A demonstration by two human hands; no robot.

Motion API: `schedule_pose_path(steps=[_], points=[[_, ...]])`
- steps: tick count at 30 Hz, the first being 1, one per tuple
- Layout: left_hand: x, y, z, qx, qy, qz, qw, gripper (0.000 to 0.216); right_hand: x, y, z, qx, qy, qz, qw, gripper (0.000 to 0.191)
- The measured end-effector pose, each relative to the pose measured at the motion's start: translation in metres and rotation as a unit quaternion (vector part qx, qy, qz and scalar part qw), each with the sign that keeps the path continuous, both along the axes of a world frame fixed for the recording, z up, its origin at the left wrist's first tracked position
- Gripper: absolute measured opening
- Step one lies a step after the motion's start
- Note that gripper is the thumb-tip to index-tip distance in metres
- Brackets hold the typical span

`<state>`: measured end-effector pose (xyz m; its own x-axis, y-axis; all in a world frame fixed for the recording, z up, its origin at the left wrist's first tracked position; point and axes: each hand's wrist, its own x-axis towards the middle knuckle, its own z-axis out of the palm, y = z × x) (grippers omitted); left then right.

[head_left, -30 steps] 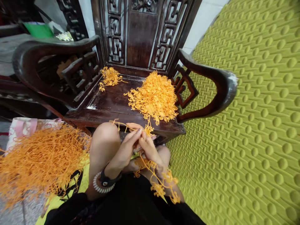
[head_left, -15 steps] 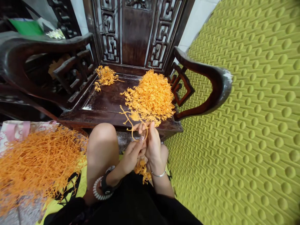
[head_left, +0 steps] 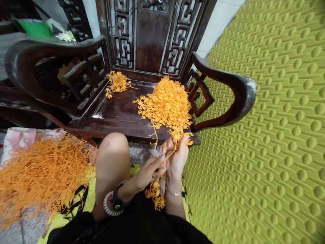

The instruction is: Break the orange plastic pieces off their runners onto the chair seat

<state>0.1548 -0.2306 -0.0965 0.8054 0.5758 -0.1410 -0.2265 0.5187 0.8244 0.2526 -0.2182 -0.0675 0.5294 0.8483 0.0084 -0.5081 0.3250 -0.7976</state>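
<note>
My left hand and my right hand meet above my knees, both pinched on a thin orange strand piece that rises toward the chair's front edge. A clump of the same orange strands hangs below my hands over my lap. Just beyond my right hand lies a big pile of small orange pieces on the seat of the dark carved wooden chair. A smaller pile sits at the seat's back left corner.
A large heap of long orange strands lies at my left on a pink and white bag. A green bumpy mat covers the floor on the right. The chair's curved armrests flank the seat.
My hands have shifted right and up toward the big pile. The strand between them has been pulled out longer, and the hanging clump sits lower over my lap.
</note>
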Motion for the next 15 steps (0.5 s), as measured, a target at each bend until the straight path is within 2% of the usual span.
schedule_pose_path(steps=[4,8,10,15], points=[[-0.002,-0.008,0.001,-0.004,0.009,-0.033,0.999,0.053,0.025,-0.004,-0.008,-0.038,-0.136,-0.109,0.984,0.063],[-0.003,-0.012,0.003,-0.005,0.021,-0.06,0.998,0.053,0.045,-0.013,-0.016,-0.081,-0.249,-0.241,0.934,0.061],[-0.003,-0.015,0.002,-0.001,0.029,-0.068,0.997,0.052,0.045,-0.019,-0.014,-0.07,-0.258,-0.282,0.921,0.058],[-0.008,-0.023,-0.002,0.026,0.016,-0.106,0.994,0.05,0.031,-0.029,0.01,-0.002,-0.205,-0.297,0.933,0.055]])
